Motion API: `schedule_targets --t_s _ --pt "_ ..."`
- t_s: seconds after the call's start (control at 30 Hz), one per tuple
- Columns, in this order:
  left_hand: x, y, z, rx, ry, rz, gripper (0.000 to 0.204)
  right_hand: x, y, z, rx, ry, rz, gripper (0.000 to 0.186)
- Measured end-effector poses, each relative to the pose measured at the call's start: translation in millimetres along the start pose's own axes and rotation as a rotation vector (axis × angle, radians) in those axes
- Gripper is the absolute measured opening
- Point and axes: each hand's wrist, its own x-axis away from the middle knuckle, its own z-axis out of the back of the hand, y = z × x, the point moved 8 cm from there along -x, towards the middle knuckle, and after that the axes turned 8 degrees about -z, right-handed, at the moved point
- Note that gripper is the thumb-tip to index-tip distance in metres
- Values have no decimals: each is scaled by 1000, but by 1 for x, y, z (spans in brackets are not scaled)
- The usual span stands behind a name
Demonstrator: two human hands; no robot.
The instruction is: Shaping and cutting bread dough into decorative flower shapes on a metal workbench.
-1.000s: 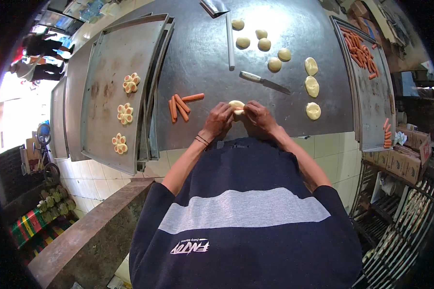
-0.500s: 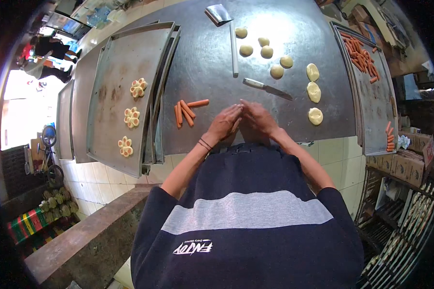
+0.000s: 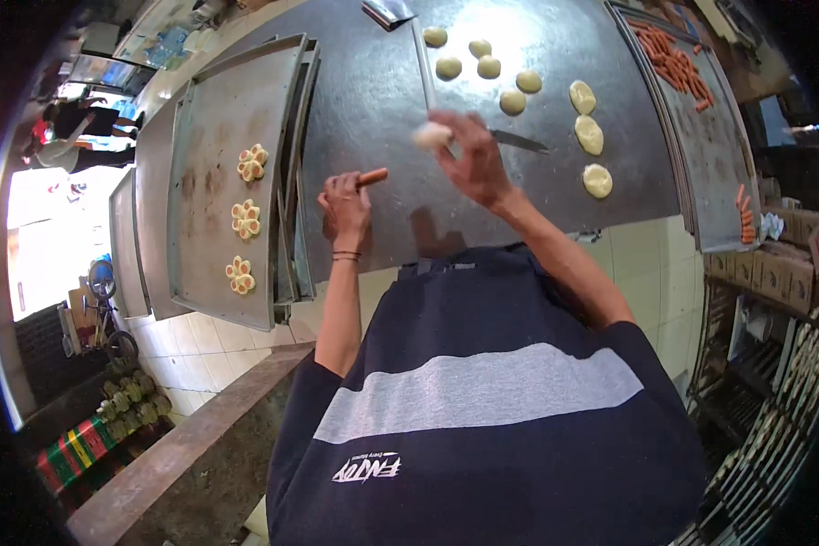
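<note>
My left hand (image 3: 346,206) is on the left part of the metal table (image 3: 364,100), its fingers bent round a sausage (image 3: 374,176) whose end sticks out to the right. The other sausages there are hidden beneath it. Farther right, my right hand (image 3: 479,162) is raised and blurred by motion. At its fingertips is a pale lump (image 3: 431,136), seemingly dough. Just behind the right hand lies a knife (image 3: 520,141); its blade shows and its handle is covered. Several dough balls (image 3: 512,102) sit beyond, and three flattened dough pieces (image 3: 589,136) form a row to the right.
On the left, a stacked baking tray (image 3: 214,182) holds three flower-shaped pieces (image 3: 246,219). The right tray (image 3: 706,173) carries a pile of sausages (image 3: 673,62). A thin rod (image 3: 423,68) and a metal scraper (image 3: 388,12) lie at the back.
My hands have parted from being together at the table's near side. The left moved left onto the sausages; the right rose toward the knife, a pale lump showing at its fingers.
</note>
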Motion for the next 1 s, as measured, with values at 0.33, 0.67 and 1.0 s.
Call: schedule_targets --t_s 0.33,0.67,1.0 --pt "-50 30 21 99 -39 54 20 57 125 -92 487 -351 -157 66" --pt "-70 232 -39 854 -262 -231 19 78 141 74 33 -227 -320 26" --pt "-126 372 -100 927 -312 -471 18 117 230 213 -36 67 -622 18"
